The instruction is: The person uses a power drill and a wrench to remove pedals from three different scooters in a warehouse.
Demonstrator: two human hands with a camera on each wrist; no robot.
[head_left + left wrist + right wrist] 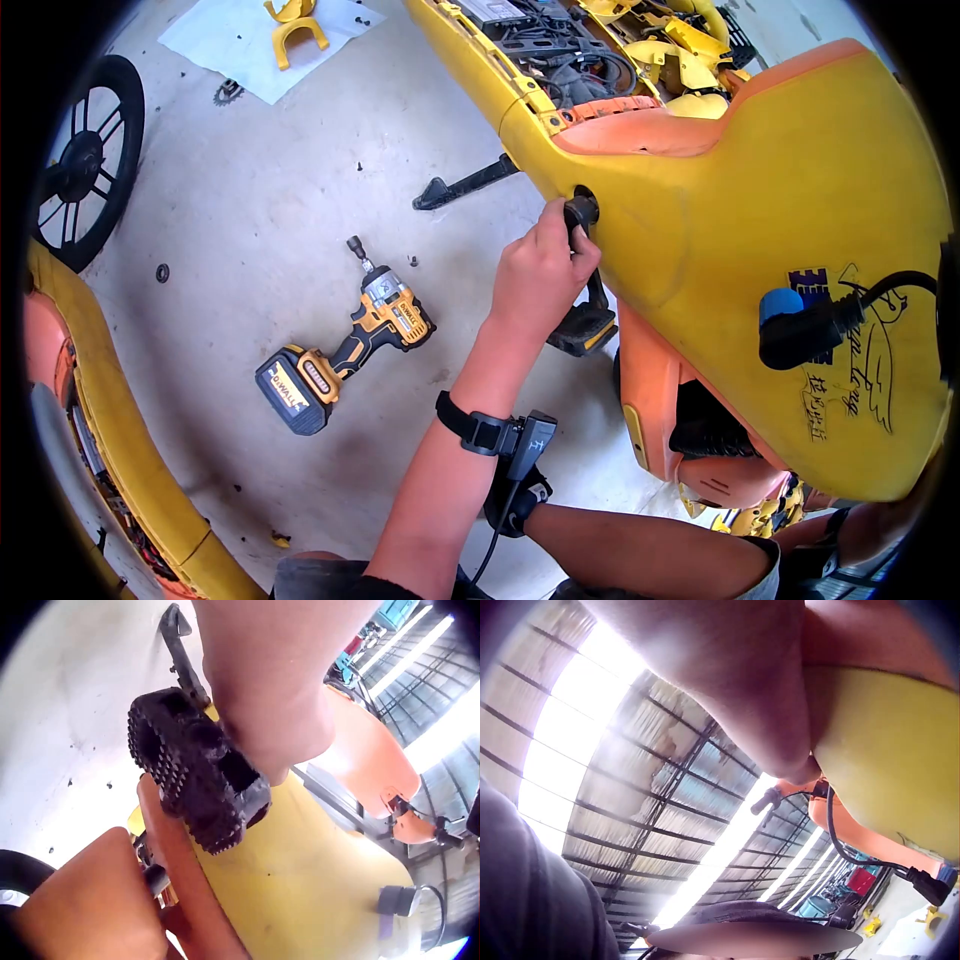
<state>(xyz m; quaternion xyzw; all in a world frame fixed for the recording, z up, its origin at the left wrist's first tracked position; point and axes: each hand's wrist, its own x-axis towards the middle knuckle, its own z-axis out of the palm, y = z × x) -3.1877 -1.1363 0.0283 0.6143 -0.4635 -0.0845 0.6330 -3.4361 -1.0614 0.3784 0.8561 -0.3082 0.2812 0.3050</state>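
In the head view my left hand grips a black pedal crank where it meets a round hole in the yellow vehicle shell. Thumb and fingers close round its upper end. From the crank hangs a black pedal, whose studded tread fills the middle of the left wrist view. At the far right edge my right hand is dim and partly cut off. The right wrist view has this hand against the side of the yellow shell, its fingers largely hidden.
A yellow and black impact driver lies on the floor left of my left arm. Beyond the crank a black kickstand sticks out. A black plug hangs on a cable over the shell. A spoked wheel is at far left.
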